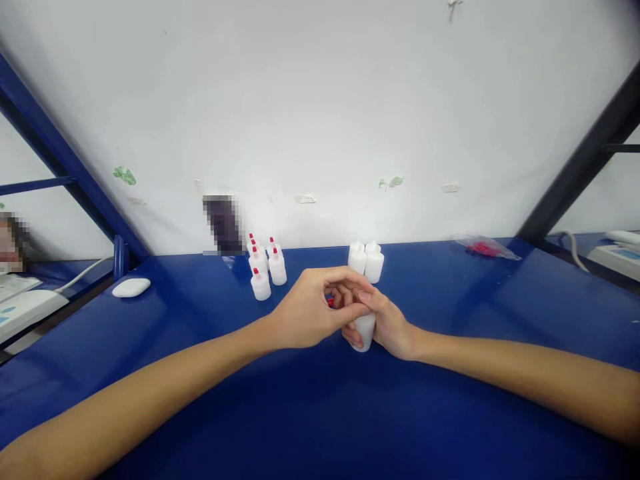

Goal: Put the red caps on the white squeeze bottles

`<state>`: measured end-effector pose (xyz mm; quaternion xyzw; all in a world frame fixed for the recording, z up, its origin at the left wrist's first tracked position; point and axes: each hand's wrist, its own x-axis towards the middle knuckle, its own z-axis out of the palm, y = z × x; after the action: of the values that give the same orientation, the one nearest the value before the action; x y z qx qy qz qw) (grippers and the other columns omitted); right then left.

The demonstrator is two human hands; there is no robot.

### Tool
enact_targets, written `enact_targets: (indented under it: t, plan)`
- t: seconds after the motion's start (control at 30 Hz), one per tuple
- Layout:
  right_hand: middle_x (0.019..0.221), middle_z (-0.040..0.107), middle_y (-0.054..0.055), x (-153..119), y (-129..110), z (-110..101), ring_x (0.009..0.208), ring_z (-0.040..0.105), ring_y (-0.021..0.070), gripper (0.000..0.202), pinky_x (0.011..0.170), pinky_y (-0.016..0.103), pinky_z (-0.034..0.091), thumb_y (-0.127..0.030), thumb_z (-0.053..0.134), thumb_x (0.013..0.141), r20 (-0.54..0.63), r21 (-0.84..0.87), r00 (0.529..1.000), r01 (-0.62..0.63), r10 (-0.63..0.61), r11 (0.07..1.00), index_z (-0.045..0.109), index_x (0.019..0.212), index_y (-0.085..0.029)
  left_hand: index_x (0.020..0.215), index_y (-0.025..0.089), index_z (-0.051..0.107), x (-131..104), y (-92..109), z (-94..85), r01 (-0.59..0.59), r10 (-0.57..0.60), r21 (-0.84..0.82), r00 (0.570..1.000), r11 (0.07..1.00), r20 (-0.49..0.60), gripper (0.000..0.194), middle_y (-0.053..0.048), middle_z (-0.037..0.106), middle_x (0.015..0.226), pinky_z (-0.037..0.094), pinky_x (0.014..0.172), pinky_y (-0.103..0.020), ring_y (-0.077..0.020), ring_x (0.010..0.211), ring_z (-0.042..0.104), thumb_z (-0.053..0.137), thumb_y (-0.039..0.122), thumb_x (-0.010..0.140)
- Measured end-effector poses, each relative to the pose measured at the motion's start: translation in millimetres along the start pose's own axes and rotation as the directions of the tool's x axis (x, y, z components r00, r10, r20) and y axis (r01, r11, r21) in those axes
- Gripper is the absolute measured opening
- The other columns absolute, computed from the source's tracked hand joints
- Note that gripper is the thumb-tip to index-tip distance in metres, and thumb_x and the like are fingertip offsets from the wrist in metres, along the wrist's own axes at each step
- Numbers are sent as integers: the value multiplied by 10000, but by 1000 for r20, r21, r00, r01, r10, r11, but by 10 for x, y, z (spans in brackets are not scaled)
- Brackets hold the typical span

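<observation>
A white bottle (365,331) stands near the middle of the blue table, with my right hand (391,325) wrapped round it. My left hand (316,307) curls over its upper part, fingers bent and touching my right hand. A bit of red (331,303) shows between the fingers of my left hand; the bottle's top is hidden. Behind and to the left stand several white bottles with red tips (277,267). Beyond my hands is a small group of white bottles without red tips (374,264).
On the blue table (320,413), a clear bag (487,248) with red pieces lies at the back right. A white oval object (131,287) rests at the left. Blue frame bars (70,153) rise at the left, a dark bar (575,167) at the right.
</observation>
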<state>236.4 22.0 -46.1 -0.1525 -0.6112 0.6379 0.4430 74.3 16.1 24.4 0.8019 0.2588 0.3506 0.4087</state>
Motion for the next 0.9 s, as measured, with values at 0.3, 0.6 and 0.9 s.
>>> enact_targets:
  t: [0.3, 0.6, 0.9]
  plan:
    - [505, 540, 11, -13, -22, 21, 411, 474, 126, 536, 436, 250, 398, -590, 414, 927, -16, -45, 999, -31, 31, 998, 611, 728, -133, 939, 150, 702, 65, 148, -246, -54, 62, 170, 997, 984, -37, 143, 21, 622, 665, 402, 524, -202, -70, 534, 490, 704, 267, 855]
    - [546, 525, -8, -25, -176, 78, 489, 494, 114, 385, 501, 234, 392, -409, 472, 964, 14, -239, 995, -92, 99, 967, 584, 716, -137, 849, 171, 730, -271, -1, -1325, 115, 124, 681, 948, 723, -292, 211, 30, 510, 566, 327, 511, -237, -99, 519, 413, 675, 375, 855]
    - [543, 530, 5, -6, -115, 38, 476, 484, 133, 461, 494, 259, 382, -491, 400, 951, 28, -218, 998, -56, 63, 974, 593, 718, -143, 902, 186, 699, -455, -391, -1503, 48, 208, 772, 951, 634, -230, 178, 7, 560, 688, 388, 616, -258, -124, 596, 457, 620, 341, 865]
